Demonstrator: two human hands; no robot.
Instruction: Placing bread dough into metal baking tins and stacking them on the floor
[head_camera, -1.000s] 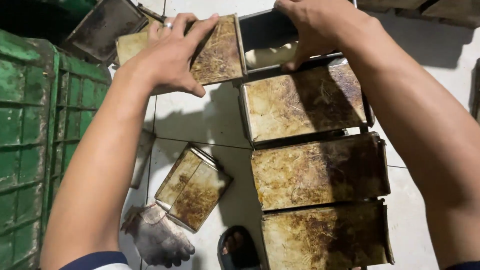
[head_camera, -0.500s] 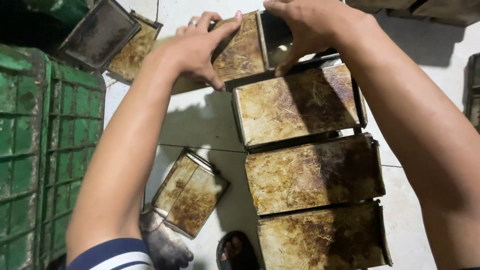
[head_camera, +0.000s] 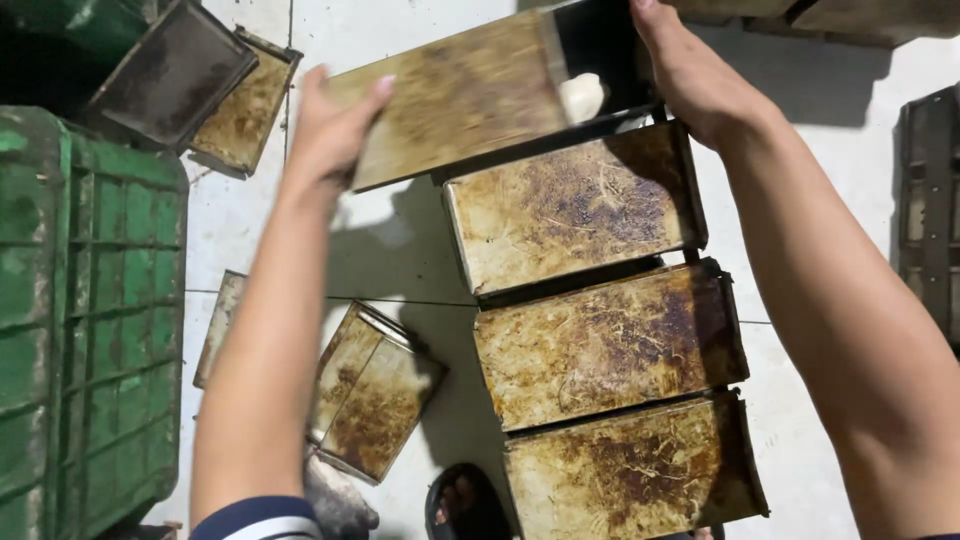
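Looking down from the head camera, the left hand (head_camera: 335, 125) presses flat, fingers released and straight, against the end of a rusty brown rectangular metal lid (head_camera: 450, 95) at twelve o'clock. The lid lies partly slid off a dark rectangular baking tin (head_camera: 600, 60), exposing a pale lump of dough (head_camera: 582, 97) inside; most of the tin's interior is too dark to read. The right hand (head_camera: 690, 75) grips the tin's far end at one o'clock, its fingertips cut off by the top edge. Three more lidded rusty tins (head_camera: 600, 340) line up below toward five o'clock. A green plastic crate (head_camera: 90, 310) stands at nine o'clock. Loose lids (head_camera: 375, 400) lie at seven o'clock, partly hidden behind the left forearm.
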